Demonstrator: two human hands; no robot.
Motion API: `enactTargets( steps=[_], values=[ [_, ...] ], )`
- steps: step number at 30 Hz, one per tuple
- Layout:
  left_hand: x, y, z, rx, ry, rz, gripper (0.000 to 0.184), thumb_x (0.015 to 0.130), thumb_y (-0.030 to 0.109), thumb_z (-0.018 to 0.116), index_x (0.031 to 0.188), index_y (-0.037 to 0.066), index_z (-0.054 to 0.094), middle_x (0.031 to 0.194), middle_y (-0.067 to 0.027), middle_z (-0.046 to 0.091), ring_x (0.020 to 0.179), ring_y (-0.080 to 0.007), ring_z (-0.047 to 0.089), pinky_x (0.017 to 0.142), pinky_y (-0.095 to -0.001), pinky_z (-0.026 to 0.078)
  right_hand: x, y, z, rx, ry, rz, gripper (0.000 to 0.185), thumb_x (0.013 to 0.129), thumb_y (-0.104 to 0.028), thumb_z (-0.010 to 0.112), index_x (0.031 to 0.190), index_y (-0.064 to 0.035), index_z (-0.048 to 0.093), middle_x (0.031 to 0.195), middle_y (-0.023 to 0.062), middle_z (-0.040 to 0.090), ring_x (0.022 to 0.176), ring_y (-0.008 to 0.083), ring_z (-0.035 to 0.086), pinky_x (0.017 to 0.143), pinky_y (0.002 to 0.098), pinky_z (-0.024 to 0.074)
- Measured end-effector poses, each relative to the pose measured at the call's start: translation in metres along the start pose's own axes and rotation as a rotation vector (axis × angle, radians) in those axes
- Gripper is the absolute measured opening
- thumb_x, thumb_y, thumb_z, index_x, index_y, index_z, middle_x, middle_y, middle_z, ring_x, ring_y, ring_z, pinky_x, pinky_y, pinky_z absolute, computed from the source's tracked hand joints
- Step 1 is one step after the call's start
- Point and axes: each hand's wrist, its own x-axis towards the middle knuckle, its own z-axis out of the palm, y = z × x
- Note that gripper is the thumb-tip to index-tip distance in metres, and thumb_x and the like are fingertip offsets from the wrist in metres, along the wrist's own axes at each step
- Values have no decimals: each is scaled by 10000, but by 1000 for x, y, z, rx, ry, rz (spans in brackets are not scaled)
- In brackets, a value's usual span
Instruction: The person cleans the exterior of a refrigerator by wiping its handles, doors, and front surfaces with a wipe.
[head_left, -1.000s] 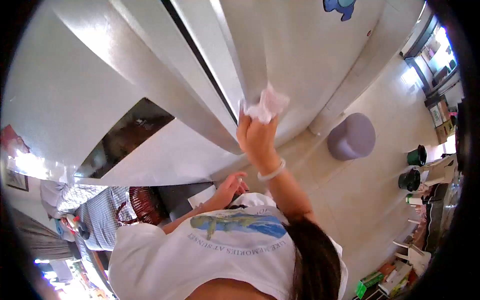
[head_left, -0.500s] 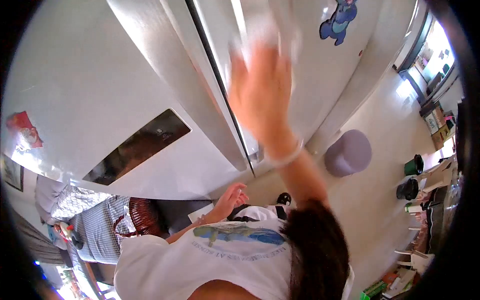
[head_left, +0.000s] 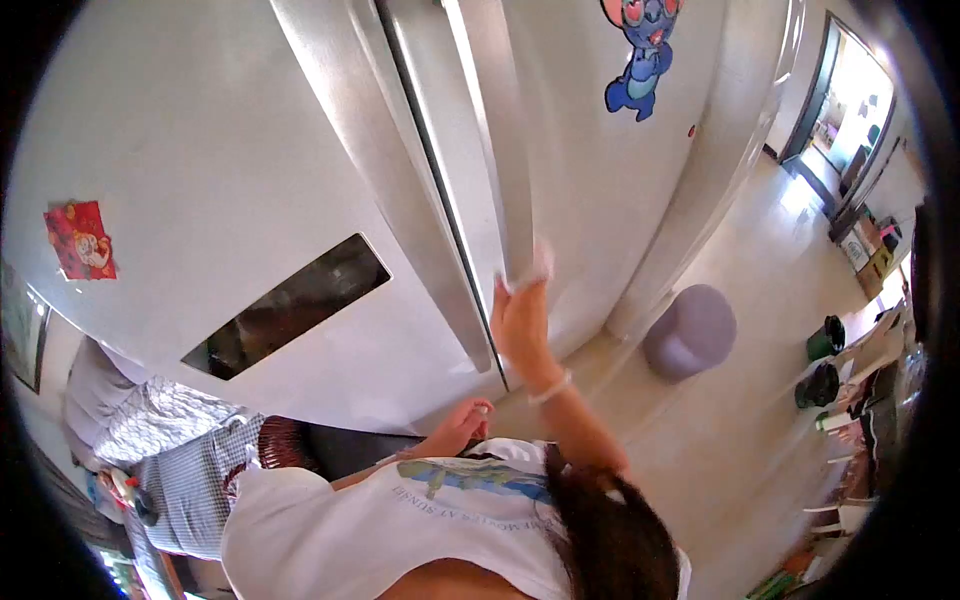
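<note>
One red picture sticker (head_left: 80, 241) is at the far left, on the left door of a silver double-door refrigerator (head_left: 250, 180). Below that door shows a grey checked cover (head_left: 195, 490); to the right, a dark slanted panel (head_left: 285, 307) is set into the door. The left hand (head_left: 463, 425) is near the door's bottom edge, its fingers loosely curled; whether they hold anything, I cannot tell. Right of the gap between the doors, the right hand (head_left: 523, 325), a white bracelet (head_left: 550, 387) at its wrist, has its fingers closed on a pale cloth (head_left: 543, 258), slightly blurred, at the right door beside its long handle edge. Above and further right is a blue Stitch sticker (head_left: 640, 65). A lavender stool (head_left: 690, 333) stands on the tiled floor (head_left: 700, 440), and beyond it a black bin (head_left: 817, 385).
</note>
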Motion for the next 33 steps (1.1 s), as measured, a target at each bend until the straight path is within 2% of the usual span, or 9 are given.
enactTargets(
  steps=[5,10,16,19,23,24,26,29,33],
  values=[
    [0,34,10,158,23,62,278,939,272,314,1082,48,397,704,-32,453,677,-108,448,659,-242,394,183,-91,-25,-59,250,-228,343,736,-84,573,1021,60,449,1007,238,447,967,351,453,811,423,409],
    [4,19,10,38,48,154,251,930,257,336,1072,64,412,683,-25,453,641,-98,427,602,-233,373,128,-75,-17,-215,133,-5,354,727,-53,556,1039,75,451,981,223,464,971,362,434,851,429,361],
    [1,8,4,8,3,54,256,935,246,320,1098,56,371,720,-34,456,680,-111,450,661,-245,406,-36,15,12,-204,-87,158,517,797,-89,520,1196,144,286,1211,322,327,1120,460,326,967,453,249],
    [-2,37,16,206,-25,-6,255,932,237,315,1097,52,372,711,-35,455,678,-108,451,650,-234,403,-14,7,5,1,-120,244,538,784,-120,544,1202,110,295,1233,267,340,1126,395,353,954,442,284],
    [3,25,20,60,-35,12,263,914,216,342,1095,34,396,720,-43,470,697,-117,462,673,-232,395,125,-63,-11,-231,189,-9,555,844,-282,502,1139,166,358,1104,325,437,1044,412,438,918,445,333],
    [-2,39,26,163,-27,43,266,914,220,348,1097,33,396,721,-44,474,697,-118,464,674,-235,395,174,-82,-16,-270,374,-196,475,859,-296,470,1032,145,432,956,308,531,934,384,536,811,426,431],
    [-7,51,27,291,-18,133,269,918,234,353,1091,34,405,715,-42,478,683,-115,463,655,-237,393,246,-145,-57,-86,76,71,507,876,-376,404,948,123,448,781,307,570,758,409,584,635,426,479],
    [24,-21,7,159,-44,289,277,931,269,340,1058,45,441,680,-28,472,633,-95,449,573,-230,382,261,-140,-48,-307,282,-96,411,856,-362,444,819,47,460,523,159,563,500,351,580,438,382,474],
    [14,-22,4,81,-37,163,299,933,291,338,1045,37,446,674,-28,465,634,-91,437,577,-228,380,216,-119,-33,-177,293,23,424,845,-369,468,915,49,449,708,197,582,615,327,602,488,393,475]
  ],
)
